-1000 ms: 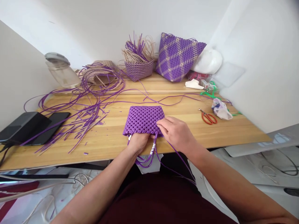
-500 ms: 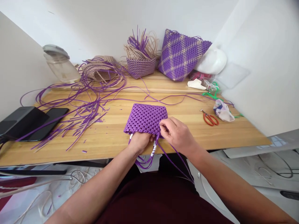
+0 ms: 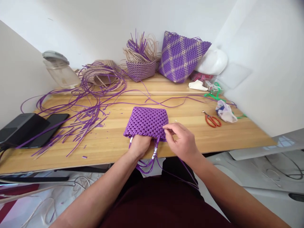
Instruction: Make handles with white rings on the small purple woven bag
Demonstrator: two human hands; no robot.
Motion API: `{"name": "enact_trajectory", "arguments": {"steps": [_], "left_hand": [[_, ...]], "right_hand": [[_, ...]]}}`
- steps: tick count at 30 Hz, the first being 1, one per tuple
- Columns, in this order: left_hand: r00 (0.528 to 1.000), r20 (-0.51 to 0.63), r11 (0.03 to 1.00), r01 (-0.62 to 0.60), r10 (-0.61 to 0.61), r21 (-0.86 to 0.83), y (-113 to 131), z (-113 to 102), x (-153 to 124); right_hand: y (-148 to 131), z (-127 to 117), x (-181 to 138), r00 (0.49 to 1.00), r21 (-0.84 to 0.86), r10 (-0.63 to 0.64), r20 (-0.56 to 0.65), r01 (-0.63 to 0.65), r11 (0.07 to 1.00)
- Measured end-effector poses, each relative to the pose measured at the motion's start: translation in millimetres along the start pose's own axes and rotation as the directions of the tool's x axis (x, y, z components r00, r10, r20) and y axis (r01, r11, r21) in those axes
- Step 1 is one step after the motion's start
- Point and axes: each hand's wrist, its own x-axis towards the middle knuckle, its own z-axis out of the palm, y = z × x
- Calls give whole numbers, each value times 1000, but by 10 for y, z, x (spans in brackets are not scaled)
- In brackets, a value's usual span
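Note:
A small purple woven bag [image 3: 147, 122] lies on the table with its mouth toward me. My left hand [image 3: 140, 145] reaches into that mouth, so its fingers are hidden inside. At the bag's right edge, my right hand [image 3: 180, 139] is closed in a pinch, thumb against forefinger; what it grips, if anything, is too small to make out. White-wrapped handle cords [image 3: 155, 153] hang from the mouth beside my left wrist. Loose purple strands [image 3: 177, 178] trail below my right hand toward my lap.
Red-handled pliers [image 3: 213, 121] and a plastic bag [image 3: 226, 111] lie to the right. Purple strands and cut pieces [image 3: 86, 126] cover the left side, near a black phone [image 3: 53, 129]. Behind stand a part-woven basket [image 3: 141, 70], a checked purple bag [image 3: 182, 58] and a jar [image 3: 62, 71].
My right hand has shifted slightly right and down, away from the bag's edge. My left hand sits deeper inside the mouth. The whole view has moved a little.

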Motion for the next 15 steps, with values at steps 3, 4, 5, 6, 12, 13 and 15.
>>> {"name": "enact_trajectory", "arguments": {"steps": [3, 4, 5, 6, 12, 13, 15], "left_hand": [[997, -49, 998, -60, 58, -35, 3, 28, -11], [998, -53, 997, -42, 39, -58, -7, 37, -18], [999, -45, 996, -11, 7, -85, -20, 46, -28], [999, -26, 993, 27, -30, -112, -31, 55, -41], [990, 124, 893, 109, -60, -437, 89, 150, -157], [990, 129, 853, 116, -58, -509, 137, 173, -175], [989, 113, 790, 144, -95, -596, 227, 224, -198]], "right_hand": [[-53, -85, -151, 994, 52, 106, -29, -105, 993], [-65, -113, -210, 989, 56, 147, -17, -146, 988], [-73, -137, -265, 983, 55, 182, 0, -181, 982], [-79, -159, -313, 978, 51, 208, 15, -209, 977], [-181, -249, -410, 958, 91, 288, 7, -287, 954], [-211, -258, -411, 953, 119, 304, -4, -302, 946], [-256, -266, -415, 947, 168, 319, -29, -310, 936]]}}
